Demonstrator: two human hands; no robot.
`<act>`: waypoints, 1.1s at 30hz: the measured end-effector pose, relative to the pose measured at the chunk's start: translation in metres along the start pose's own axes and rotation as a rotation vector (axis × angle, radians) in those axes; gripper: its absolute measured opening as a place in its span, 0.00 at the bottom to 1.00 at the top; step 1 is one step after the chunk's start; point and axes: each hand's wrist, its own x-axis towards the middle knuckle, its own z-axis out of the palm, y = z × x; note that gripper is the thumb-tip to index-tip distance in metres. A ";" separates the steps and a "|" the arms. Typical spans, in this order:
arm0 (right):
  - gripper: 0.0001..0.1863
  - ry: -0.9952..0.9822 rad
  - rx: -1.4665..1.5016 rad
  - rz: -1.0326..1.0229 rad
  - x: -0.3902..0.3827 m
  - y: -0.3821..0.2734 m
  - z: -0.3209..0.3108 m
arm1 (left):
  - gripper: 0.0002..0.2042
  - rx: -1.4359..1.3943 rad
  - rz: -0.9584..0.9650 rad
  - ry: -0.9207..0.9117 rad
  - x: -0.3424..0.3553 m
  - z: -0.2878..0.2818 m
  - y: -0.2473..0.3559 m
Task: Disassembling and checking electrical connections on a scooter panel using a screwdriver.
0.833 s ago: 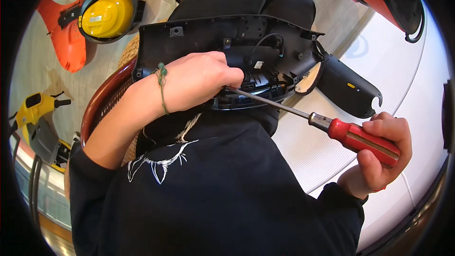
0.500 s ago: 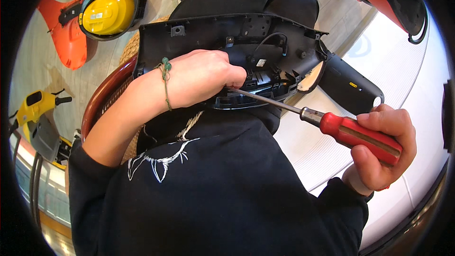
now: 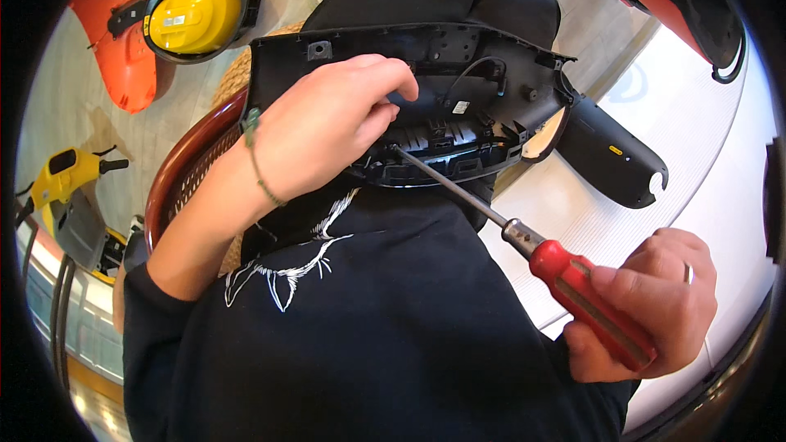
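Note:
A large black plastic shell (image 3: 344, 41), hollow side up, lies across my lap with a thin black cable and several moulded ribs inside. My right hand (image 3: 667, 299) is closed around the red handle of a screwdriver (image 3: 577, 295). Its long metal shaft slants up to the left, and the tip reaches the shell's near inner edge. Over the left part of the shell hovers my left hand (image 3: 340, 123), thumb and forefinger apart with nothing visible between them; its other fingers are hidden. A green bead bracelet circles that wrist.
A black panel (image 3: 610, 151) lies at the right on a white ribbed table (image 3: 524, 266). Beyond stands a red and black part (image 3: 679, 0). At the left are a wooden chair arm (image 3: 176, 164), orange part (image 3: 131, 65), yellow-and-black piece (image 3: 196, 16) and yellow scooter (image 3: 74, 180).
My left hand has lifted off the screwdriver's tip end, its forefinger and thumb parting. My right hand has shifted down and turned on the handle, so the screwdriver slants more steeply.

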 end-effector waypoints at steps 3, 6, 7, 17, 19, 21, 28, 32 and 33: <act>0.20 -0.032 -0.038 0.018 0.002 -0.005 0.000 | 0.08 -0.074 -0.111 -0.006 -0.011 -0.013 0.017; 0.20 0.010 -0.005 0.038 -0.001 -0.001 0.010 | 0.06 -0.340 -0.129 0.114 -0.037 -0.014 0.026; 0.20 0.061 0.057 0.031 -0.003 0.003 0.014 | 0.05 -0.595 -0.217 0.221 -0.049 -0.011 0.031; 0.13 0.227 0.062 -0.159 -0.005 -0.013 0.029 | 0.17 -1.040 -0.575 0.329 -0.101 0.038 -0.012; 0.14 0.241 0.035 -0.163 -0.005 -0.015 0.031 | 0.25 -1.085 -0.565 0.315 -0.092 0.042 -0.028; 0.14 0.241 -0.060 -0.192 -0.004 -0.018 0.032 | 0.27 -0.981 -0.397 0.327 -0.084 0.045 -0.032; 0.15 0.039 -0.302 -0.061 -0.028 -0.029 0.030 | 0.19 -1.340 -0.550 0.333 -0.078 0.047 -0.030; 0.16 0.005 -0.188 0.140 -0.047 -0.033 0.027 | 0.19 -1.353 -0.558 0.348 -0.078 0.050 -0.024; 0.16 0.008 -0.191 0.149 -0.048 -0.035 0.029 | 0.19 -1.341 -0.553 0.356 -0.079 0.051 -0.022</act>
